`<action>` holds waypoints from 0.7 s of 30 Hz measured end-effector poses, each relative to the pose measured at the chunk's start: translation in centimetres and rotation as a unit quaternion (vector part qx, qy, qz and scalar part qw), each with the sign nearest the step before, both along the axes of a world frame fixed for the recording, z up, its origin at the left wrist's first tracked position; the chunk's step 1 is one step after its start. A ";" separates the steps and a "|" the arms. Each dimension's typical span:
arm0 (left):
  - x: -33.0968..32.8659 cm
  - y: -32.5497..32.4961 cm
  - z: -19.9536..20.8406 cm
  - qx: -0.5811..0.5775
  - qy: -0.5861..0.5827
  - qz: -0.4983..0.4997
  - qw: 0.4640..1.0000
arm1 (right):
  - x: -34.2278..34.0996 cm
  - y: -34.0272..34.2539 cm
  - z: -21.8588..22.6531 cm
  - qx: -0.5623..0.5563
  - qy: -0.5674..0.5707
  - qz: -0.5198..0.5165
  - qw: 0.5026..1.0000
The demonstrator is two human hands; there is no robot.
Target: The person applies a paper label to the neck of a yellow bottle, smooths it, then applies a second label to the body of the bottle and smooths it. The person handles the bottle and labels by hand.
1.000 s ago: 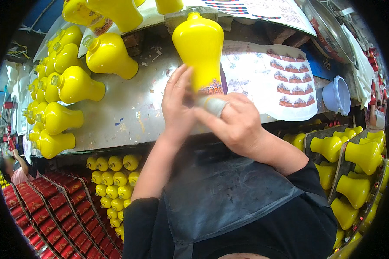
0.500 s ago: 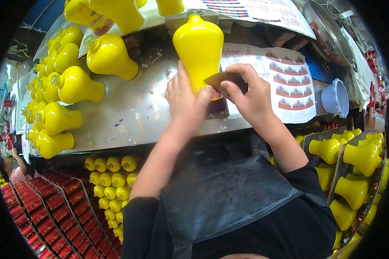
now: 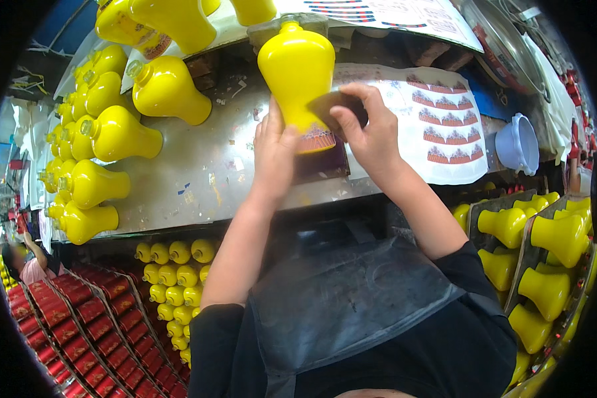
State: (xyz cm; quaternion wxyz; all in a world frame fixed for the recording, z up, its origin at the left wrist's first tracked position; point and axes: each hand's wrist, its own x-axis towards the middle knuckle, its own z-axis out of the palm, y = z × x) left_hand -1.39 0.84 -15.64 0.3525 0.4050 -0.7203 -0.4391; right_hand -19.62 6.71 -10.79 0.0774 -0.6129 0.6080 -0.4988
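Observation:
A glossy yellow bottle (image 3: pixel 297 69) lies on its side in front of me, its neck pointing away. The neck sits at a grey rest (image 3: pixel 317 24), and the wide base is towards me on a dark block (image 3: pixel 322 167). Around the base runs a reddish-brown patterned decal (image 3: pixel 317 140). My left hand (image 3: pixel 274 154) is closed on the bottle's lower left side. Between the thumb and fingers of my right hand (image 3: pixel 375 136) is a thin dark flat scraper (image 3: pixel 337 108), its edge against the bottle just above the decal.
Printed decal sheets (image 3: pixel 378 86) lie right of the bottle, near a pale blue bucket (image 3: pixel 515 147). Several yellow bottles (image 3: pixel 123 136) lie at the table's left. Racks hold more yellow bottles (image 3: pixel 545 285) at lower right and red ones (image 3: pixel 79 325) at lower left. Another person (image 3: pixel 33 262) is far left.
My left hand has slid down off the front of the base, so the patterned decal now shows. The right hand with the scraper has shifted slightly up and left.

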 end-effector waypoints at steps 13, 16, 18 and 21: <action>-0.5 0.9 0.8 0.178 0.289 -0.020 0.940 | 2.7 4.3 2.0 -0.135 0.228 0.081 0.961; -0.3 0.9 1.3 0.182 0.263 0.009 0.947 | 3.2 3.8 3.1 -0.131 0.270 0.041 0.953; -0.1 1.1 1.4 0.224 0.304 0.001 0.926 | 3.7 4.0 3.7 -0.058 0.325 0.062 0.942; 0.1 1.1 1.2 0.235 0.349 -0.025 0.907 | 5.1 3.8 3.9 -0.043 0.357 0.128 0.924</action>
